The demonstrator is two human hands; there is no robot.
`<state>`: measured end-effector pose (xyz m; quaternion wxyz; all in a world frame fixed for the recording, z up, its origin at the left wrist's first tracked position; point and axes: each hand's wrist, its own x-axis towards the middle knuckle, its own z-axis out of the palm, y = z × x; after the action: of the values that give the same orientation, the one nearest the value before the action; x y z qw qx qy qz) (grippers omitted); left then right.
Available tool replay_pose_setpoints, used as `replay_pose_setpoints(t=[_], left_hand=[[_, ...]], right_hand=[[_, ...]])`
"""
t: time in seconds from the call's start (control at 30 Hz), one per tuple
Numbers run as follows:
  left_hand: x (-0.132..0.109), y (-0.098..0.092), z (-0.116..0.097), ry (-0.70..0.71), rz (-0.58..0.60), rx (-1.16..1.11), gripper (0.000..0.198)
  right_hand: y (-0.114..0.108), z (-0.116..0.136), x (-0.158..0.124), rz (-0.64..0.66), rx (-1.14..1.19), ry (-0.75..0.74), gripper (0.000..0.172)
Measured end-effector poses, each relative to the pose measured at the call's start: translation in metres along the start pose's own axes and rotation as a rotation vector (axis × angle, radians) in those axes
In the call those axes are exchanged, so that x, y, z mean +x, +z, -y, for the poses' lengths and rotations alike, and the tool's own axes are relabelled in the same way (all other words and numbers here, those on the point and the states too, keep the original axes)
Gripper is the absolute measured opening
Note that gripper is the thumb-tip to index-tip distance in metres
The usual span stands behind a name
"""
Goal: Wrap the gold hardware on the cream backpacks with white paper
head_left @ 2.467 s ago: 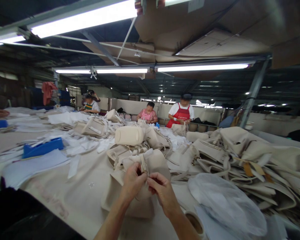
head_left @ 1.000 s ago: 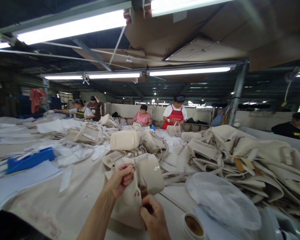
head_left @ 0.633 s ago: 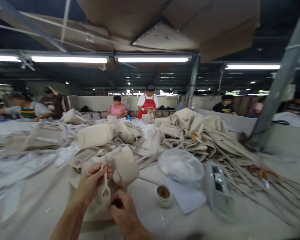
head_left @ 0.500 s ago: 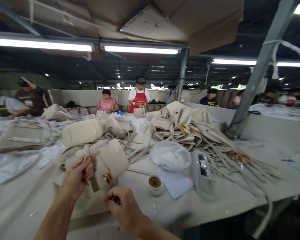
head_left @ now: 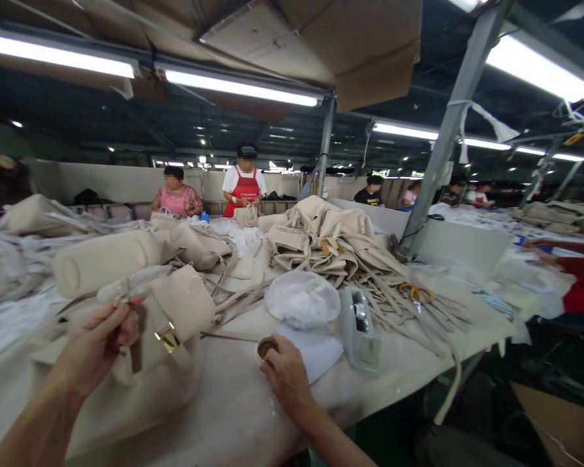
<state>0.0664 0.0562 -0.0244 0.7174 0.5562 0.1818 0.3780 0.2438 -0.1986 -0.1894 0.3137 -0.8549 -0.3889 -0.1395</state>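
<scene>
Cream bag (head_left: 185, 305) lying on a crowded workshop tabletop (head_left: 233, 402).
The left hand (head_left: 97, 344) has its grip clamped on the bag's top; the right hand (head_left: 287, 376) rests on a small cup (head_left: 264, 347) nearby, and I cannot tell its grip.

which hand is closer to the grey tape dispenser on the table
Right. The right hand is just left of the tape dispenser, on a small round pot; the left hand is much farther left, gripping the cream bag.
</scene>
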Motion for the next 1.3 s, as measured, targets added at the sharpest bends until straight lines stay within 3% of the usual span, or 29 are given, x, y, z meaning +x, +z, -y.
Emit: replay_pose_setpoints(t=[0.13,0.27,0.37,0.53,0.6,0.77,0.9,1.0,1.17,1.2,1.3], left_hand=[[-0.012,-0.008,0.002,-0.039,-0.061,0.079,0.04],[-0.016,-0.015,0.007,-0.053,-0.093,0.109,0.044],[-0.015,-0.013,0.008,-0.047,-0.084,0.097,0.042],[-0.016,-0.012,0.003,-0.033,-0.078,0.09,0.046],[-0.018,-0.013,0.001,-0.038,-0.055,0.078,0.05],[-0.021,-0.01,0.003,0.045,0.017,0.026,0.048],[-0.015,-0.008,0.01,0.14,-0.032,-0.019,0.055],[-0.012,-0.009,0.018,0.228,-0.074,-0.08,0.05],[-0.012,-0.015,0.034,0.306,0.036,0.048,0.02],[-0.013,-0.016,0.035,0.333,0.064,0.12,0.019],[-0.018,-0.014,0.03,0.412,0.138,0.297,0.04]], right_hand=[[-0.013,-0.033,0.002,-0.087,0.066,0.032,0.025],[-0.029,-0.071,-0.005,-0.039,-0.063,0.143,0.021],[-0.032,-0.083,-0.008,-0.021,-0.015,0.169,0.018],[-0.039,-0.087,0.0,-0.055,0.188,0.227,0.014],[-0.044,-0.088,0.004,-0.076,0.308,0.259,0.023],[-0.053,-0.082,0.011,-0.103,0.884,0.449,0.052],[-0.06,-0.064,0.017,-0.155,0.864,0.473,0.045],[-0.07,-0.035,0.024,-0.239,0.832,0.331,0.038],[-0.071,0.039,0.044,-0.482,0.465,-0.357,0.016],[-0.067,0.055,0.049,-0.53,0.385,-0.465,0.018],[-0.045,0.099,0.058,-0.594,0.228,-0.648,0.029]])
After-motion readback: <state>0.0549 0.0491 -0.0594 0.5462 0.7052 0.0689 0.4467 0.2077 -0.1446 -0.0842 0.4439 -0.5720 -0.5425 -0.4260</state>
